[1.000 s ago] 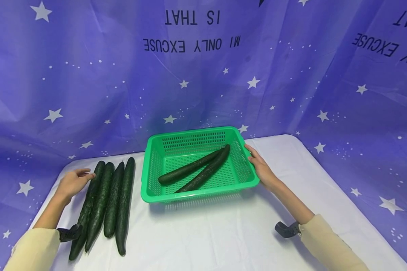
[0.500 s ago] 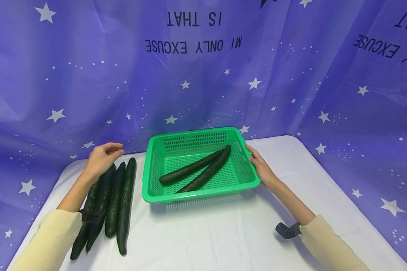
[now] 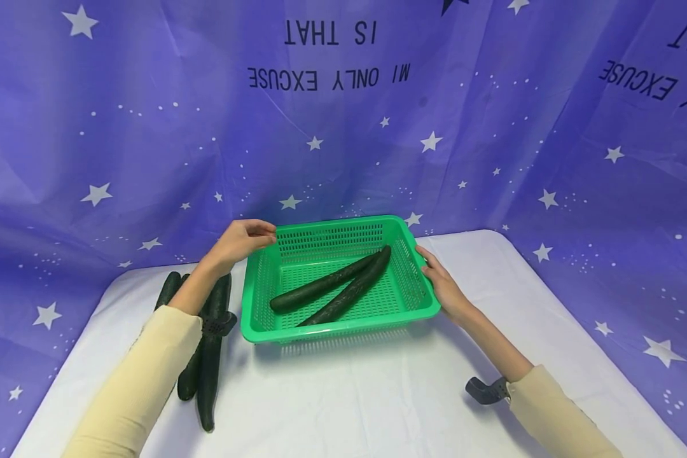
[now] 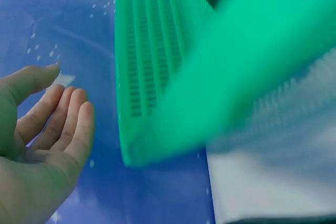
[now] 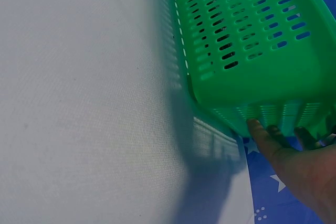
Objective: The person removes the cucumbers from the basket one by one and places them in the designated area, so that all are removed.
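Note:
A green plastic basket [image 3: 252, 299] with slotted walls stands on the white table. Two dark green cucumbers [image 3: 352, 289] lie slantwise inside it, touching near the right end. My left hand [image 3: 240, 242] hovers by the far left corner of the basket, palm bare and fingers loosely bent, as the left wrist view confirms. Against the outside of the right wall, below the rim, rest the fairly straight fingers of my right hand [image 3: 443, 286]. Several more cucumbers [image 3: 210, 375] lie side by side on the table's left, partly hidden under my left forearm.
The white cloth of the table [image 3: 343, 401] runs in front of the basket and to its right. Behind and along the sides hangs a purple curtain [image 3: 343, 165] with stars, close to the basket's far wall. Dark wrist mounts [image 3: 485, 389] stick out from the sleeves.
From the row of cucumbers my left hand has moved up and right to the basket's far left corner, carrying nothing. My right hand and the basket have stayed in place.

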Action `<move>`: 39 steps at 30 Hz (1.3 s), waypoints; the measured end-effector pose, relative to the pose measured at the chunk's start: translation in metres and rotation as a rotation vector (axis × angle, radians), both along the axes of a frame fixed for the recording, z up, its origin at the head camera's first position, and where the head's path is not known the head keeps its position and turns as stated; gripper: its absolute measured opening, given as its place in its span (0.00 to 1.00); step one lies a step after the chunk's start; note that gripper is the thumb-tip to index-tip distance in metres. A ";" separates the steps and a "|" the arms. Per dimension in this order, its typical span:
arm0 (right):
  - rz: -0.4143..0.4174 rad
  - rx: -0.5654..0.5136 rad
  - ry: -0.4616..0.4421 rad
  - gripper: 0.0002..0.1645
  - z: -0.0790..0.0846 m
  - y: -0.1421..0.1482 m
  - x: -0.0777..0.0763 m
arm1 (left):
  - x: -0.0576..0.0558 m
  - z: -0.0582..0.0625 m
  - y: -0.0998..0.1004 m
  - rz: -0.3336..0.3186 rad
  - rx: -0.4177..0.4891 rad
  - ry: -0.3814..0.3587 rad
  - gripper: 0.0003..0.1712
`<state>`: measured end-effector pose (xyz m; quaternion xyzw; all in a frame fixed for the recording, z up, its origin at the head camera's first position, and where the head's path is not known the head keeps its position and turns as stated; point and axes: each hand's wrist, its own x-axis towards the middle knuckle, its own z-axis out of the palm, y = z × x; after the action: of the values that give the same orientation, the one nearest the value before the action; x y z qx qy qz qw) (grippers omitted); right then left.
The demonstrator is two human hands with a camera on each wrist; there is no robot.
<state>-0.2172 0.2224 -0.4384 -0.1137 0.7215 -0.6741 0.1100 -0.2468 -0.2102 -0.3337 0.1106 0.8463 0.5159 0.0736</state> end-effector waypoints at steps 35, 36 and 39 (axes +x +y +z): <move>0.008 -0.020 0.011 0.32 -0.002 0.000 -0.002 | -0.041 -0.070 0.111 -0.218 -0.180 -0.292 0.24; 0.006 -0.023 0.007 0.32 -0.002 0.000 -0.002 | -0.041 -0.071 0.112 -0.221 -0.197 -0.296 0.24; 0.005 -0.017 0.012 0.32 -0.002 0.001 -0.002 | -0.041 -0.072 0.112 -0.235 -0.247 -0.320 0.26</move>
<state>-0.2191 0.2230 -0.4404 -0.1205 0.7161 -0.6793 0.1063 -0.2879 -0.0983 -0.4060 0.1155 0.8619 0.4071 0.2793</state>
